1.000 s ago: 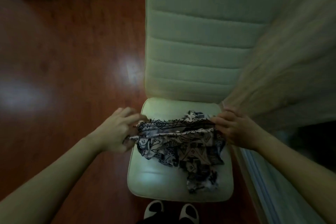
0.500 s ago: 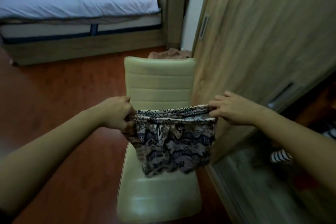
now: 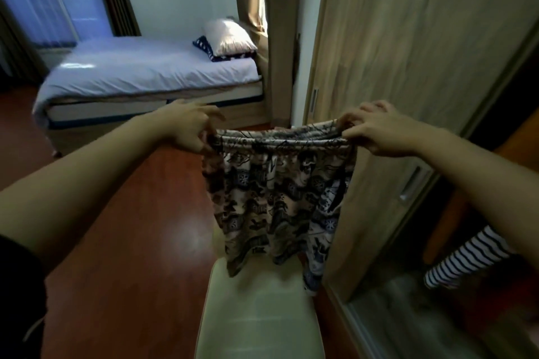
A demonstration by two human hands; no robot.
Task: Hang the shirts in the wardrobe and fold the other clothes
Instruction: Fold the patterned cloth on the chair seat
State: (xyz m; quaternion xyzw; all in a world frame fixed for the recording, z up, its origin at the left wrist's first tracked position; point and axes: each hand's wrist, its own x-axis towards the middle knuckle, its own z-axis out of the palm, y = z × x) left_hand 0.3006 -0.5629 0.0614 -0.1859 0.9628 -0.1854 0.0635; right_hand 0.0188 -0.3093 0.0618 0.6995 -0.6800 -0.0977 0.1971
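A pair of patterned shorts [image 3: 277, 201], dark blue and beige, hangs in the air in front of me by its waistband. My left hand [image 3: 189, 125] pinches the left end of the waistband and my right hand [image 3: 379, 128] pinches the right end, stretching it flat. The legs of the shorts dangle above the cream seat of a chair [image 3: 259, 318] and hide the chair's back. The wooden wardrobe [image 3: 408, 52] with its sliding door stands on the right.
A striped garment [image 3: 463, 259] hangs inside the open wardrobe section at the lower right. A bed [image 3: 145, 73] with a pillow [image 3: 227, 36] stands at the back left. Reddish wooden floor [image 3: 131, 227] lies between the bed and the chair.
The shorts have been lifted off the chair seat and raised higher, held by both hands at the waistband. My view has tilted up from the seat to the room.
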